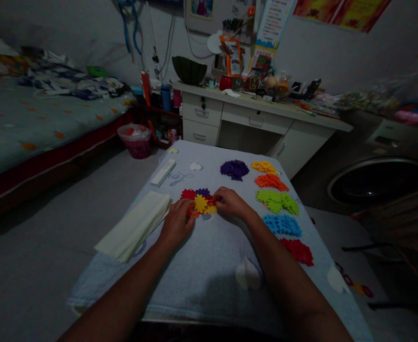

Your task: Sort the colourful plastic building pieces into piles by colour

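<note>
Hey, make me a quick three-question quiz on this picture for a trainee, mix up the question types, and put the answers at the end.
1. What lies between the left hand and the right hand?
2. True or false: the folded pale sheet lies on the left side of the table.
3. In the row of colour piles down the table's right side, which colour sits lowest in the picture? A) yellow B) blue C) red

Key
1. A cluster of toothed pieces in several colours; both hands touch it.
2. True.
3. C, the red pile.
</note>
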The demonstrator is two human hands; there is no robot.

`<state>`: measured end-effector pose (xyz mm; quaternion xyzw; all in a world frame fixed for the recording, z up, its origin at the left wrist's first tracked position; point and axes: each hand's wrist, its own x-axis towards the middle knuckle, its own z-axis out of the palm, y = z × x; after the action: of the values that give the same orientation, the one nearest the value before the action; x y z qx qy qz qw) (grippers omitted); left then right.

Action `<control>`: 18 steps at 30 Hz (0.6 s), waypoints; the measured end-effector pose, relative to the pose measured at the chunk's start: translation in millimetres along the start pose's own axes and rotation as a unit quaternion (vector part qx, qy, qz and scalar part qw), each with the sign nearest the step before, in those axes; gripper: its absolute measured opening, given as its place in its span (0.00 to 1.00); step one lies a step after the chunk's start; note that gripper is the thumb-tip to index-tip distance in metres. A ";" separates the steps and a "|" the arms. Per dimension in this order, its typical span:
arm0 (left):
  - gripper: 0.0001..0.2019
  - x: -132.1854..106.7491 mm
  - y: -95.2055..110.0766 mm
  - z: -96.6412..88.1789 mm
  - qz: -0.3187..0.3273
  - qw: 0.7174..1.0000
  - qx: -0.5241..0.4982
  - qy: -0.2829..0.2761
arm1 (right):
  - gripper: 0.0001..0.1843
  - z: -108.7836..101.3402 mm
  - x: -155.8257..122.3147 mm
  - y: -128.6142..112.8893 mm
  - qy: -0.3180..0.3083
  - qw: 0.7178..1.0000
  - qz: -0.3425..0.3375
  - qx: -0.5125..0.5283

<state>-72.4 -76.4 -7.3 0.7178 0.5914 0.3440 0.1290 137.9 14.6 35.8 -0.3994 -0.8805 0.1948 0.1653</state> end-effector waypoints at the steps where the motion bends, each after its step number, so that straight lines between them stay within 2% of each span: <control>1: 0.15 0.3 0.3 -0.4 0.003 1.000 0.004 -0.002 | 0.12 -1.1 -1.2 1.1 0.006 1.000 0.006 0.008; 6: 0.12 0.1 0.0 -1.1 0.030 0.999 0.022 -0.015 | 0.13 -14.6 -6.2 7.2 0.038 0.999 0.027 0.027; 12: 0.12 -1.5 -4.6 2.2 0.046 0.998 0.045 -0.018 | 0.10 -56.9 -14.3 35.5 0.116 0.987 0.102 0.041; 15: 0.12 -1.7 -5.4 3.7 0.047 0.997 0.050 -0.019 | 0.10 -67.1 -22.2 46.3 0.100 0.985 0.124 0.069; 18: 0.11 -1.9 -5.2 4.1 0.053 0.997 0.051 -0.015 | 0.10 -63.1 -28.8 46.9 0.074 0.987 0.119 0.082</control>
<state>-73.8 -75.9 -14.0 0.7586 0.5677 0.3088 0.0826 214.1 34.3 64.4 -0.4999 -0.7929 0.2544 0.2381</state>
